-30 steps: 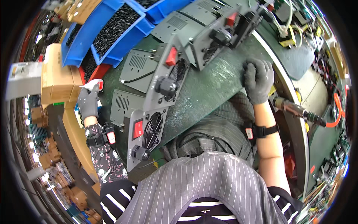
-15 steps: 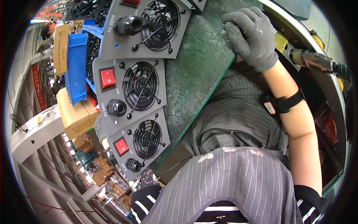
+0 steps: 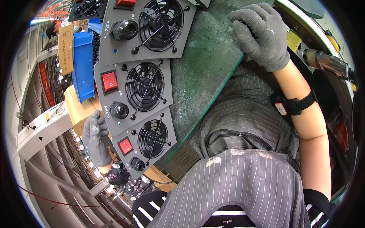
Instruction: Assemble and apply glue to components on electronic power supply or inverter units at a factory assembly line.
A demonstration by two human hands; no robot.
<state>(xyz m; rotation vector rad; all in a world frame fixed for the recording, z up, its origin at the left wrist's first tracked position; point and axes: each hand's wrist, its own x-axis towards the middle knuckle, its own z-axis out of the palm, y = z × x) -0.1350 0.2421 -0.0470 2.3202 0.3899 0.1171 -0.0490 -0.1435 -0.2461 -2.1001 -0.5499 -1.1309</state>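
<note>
Left hand (image 3: 95,138) in a grey work glove is sitting at the outer edge of a row of grey metal panels, fingers loosely curled and resting against the side of the middle panel (image 3: 134,94) — can't tell if it's actually gripping anything. Just inward of that hand is the nearest panel (image 3: 146,142), with its red rocker switch (image 3: 126,146), round black fan grille (image 3: 153,138) and a black knob-like fitting (image 3: 137,164). The middle panel is showing the same parts, and a third panel (image 3: 146,28) is lying farther out past it.

Right hand (image 3: 261,33), also gloved, is pressing palm-down on the green worktop (image 3: 201,72), fingers slightly bent, holding nothing. Beside that hand's outer side a metal-barrelled power tool (image 3: 327,64) is lying. A black wristband (image 3: 292,105) is wrapping the right forearm — blue bin (image 3: 83,64) is sitting beyond the left hand.
</note>
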